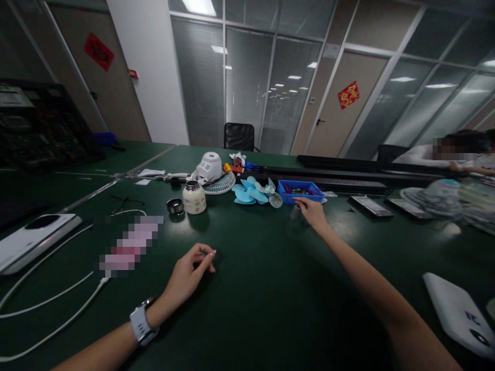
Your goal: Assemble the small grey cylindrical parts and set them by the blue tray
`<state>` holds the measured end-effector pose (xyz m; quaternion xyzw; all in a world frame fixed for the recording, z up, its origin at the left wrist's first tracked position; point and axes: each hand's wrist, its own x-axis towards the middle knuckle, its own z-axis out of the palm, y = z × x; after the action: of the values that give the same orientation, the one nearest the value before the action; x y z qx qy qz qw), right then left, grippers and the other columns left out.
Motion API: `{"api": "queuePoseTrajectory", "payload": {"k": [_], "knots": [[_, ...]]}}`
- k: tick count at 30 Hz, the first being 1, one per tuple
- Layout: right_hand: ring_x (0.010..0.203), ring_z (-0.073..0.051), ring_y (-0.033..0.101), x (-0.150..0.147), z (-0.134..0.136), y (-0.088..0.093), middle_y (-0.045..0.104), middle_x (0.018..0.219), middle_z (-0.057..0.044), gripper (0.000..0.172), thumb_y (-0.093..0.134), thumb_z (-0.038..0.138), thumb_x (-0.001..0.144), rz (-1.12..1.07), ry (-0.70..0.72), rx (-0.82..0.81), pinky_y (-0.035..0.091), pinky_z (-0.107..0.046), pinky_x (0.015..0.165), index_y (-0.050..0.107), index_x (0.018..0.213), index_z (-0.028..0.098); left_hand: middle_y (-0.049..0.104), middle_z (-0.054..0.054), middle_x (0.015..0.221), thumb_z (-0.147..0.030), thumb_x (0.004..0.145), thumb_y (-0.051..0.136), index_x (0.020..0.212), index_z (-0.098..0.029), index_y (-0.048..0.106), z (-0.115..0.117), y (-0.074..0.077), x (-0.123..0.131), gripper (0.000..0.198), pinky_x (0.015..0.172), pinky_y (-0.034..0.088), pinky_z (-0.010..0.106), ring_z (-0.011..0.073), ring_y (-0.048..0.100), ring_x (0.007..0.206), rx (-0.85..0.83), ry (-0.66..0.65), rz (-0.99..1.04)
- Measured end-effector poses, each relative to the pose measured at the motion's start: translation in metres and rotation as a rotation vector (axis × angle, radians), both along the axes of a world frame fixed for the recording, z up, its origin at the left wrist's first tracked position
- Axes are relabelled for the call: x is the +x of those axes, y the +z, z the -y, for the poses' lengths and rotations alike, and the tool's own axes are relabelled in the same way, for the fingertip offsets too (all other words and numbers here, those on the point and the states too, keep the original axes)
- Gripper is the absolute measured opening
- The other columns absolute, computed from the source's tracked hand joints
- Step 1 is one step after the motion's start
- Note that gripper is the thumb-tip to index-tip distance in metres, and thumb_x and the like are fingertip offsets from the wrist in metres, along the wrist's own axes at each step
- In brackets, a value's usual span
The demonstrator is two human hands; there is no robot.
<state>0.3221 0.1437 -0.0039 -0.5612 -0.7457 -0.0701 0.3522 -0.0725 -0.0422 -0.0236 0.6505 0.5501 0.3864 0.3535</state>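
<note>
My left hand [189,275] rests on the green table [263,299] in the near middle, a watch on its wrist, with thumb and forefinger pinched together; whether something tiny sits between them I cannot tell. My right hand [314,212] is stretched far forward, fingers apart, just in front of a blue tray [299,191] of small parts. A small clear object [296,212] lies by its fingers. Left of the tray lies a light blue fan blade [251,191]. Beyond that sit a white fan motor housing [209,166] and a white fan grille [222,184].
A cream jar [194,198] and its lid [175,206] stand left of the fan parts. White cables [58,293] and a white device [34,239] lie at left, another white device [460,314] at right. Phones [371,205] lie further back. A person sits at far right.
</note>
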Motion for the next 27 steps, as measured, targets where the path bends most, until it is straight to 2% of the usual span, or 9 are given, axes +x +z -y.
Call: {"api": "queuePoseTrajectory", "payload": {"k": [6,14,17,20,22,24,27], "knots": [[0.096,-0.025,0.069,0.002,0.002,-0.003,0.073,0.105,-0.004,0.031,0.047,0.027,0.090,-0.055,0.013,0.029,0.052,-0.036,0.085,0.070,0.110,0.023,0.069,-0.001,0.068,-0.047,0.090,0.050,0.096,-0.021,0.054,0.000,0.002,0.001,0.027,0.066,0.045,0.030,0.0220,0.069,0.072,-0.009,0.004,-0.005],[0.093,-0.023,0.069,-0.003,0.002,-0.005,0.074,0.102,-0.005,0.029,0.045,0.026,0.090,-0.040,0.026,0.019,0.051,-0.035,0.085,0.071,0.103,0.021,0.069,0.000,0.067,-0.046,0.089,0.051,0.095,-0.020,0.055,0.000,0.004,0.002,0.027,0.063,0.044,0.029,0.0216,0.068,0.069,-0.008,0.006,-0.015],[0.104,-0.025,0.065,-0.001,0.005,-0.006,0.072,0.107,-0.008,0.028,0.047,0.028,0.091,0.006,0.021,0.051,0.042,-0.043,0.100,0.070,0.105,0.020,0.069,0.000,0.067,-0.046,0.089,0.050,0.095,-0.020,0.055,0.000,0.005,0.002,0.027,0.061,0.044,0.028,0.0212,0.068,0.068,-0.010,0.001,-0.023],[0.121,-0.028,0.055,0.008,0.014,-0.013,0.063,0.125,-0.012,0.035,0.053,0.037,0.089,0.021,-0.027,0.155,0.028,-0.053,0.109,0.063,0.118,0.019,0.070,0.000,0.067,-0.046,0.090,0.050,0.095,-0.020,0.055,0.000,0.005,0.003,0.027,0.060,0.043,0.028,0.0211,0.068,0.068,-0.010,0.001,-0.026],[0.122,-0.031,0.053,0.019,0.020,-0.022,0.058,0.131,-0.016,0.051,0.062,0.045,0.082,-0.073,-0.065,0.154,0.034,-0.053,0.106,0.058,0.124,0.016,0.070,0.000,0.066,-0.046,0.090,0.050,0.095,-0.020,0.055,0.000,0.004,0.003,0.027,0.059,0.043,0.027,0.0212,0.068,0.068,-0.007,0.004,-0.026],[0.116,-0.031,0.058,0.031,0.026,-0.032,0.060,0.127,-0.018,0.066,0.069,0.051,0.073,-0.256,-0.062,0.050,0.045,-0.050,0.099,0.055,0.127,0.014,0.070,-0.001,0.066,-0.045,0.090,0.051,0.096,-0.020,0.056,0.000,0.001,0.002,0.026,0.060,0.043,0.027,0.0208,0.068,0.069,0.000,0.000,-0.020],[0.101,-0.029,0.067,0.045,0.032,-0.042,0.068,0.112,-0.016,0.065,0.076,0.051,0.063,-0.562,-0.004,-0.181,0.053,-0.046,0.091,0.061,0.115,0.015,0.070,-0.002,0.067,-0.044,0.090,0.051,0.098,-0.021,0.055,-0.001,-0.004,0.002,0.024,0.062,0.043,0.027,0.0202,0.069,0.069,0.019,-0.010,-0.012]]}}
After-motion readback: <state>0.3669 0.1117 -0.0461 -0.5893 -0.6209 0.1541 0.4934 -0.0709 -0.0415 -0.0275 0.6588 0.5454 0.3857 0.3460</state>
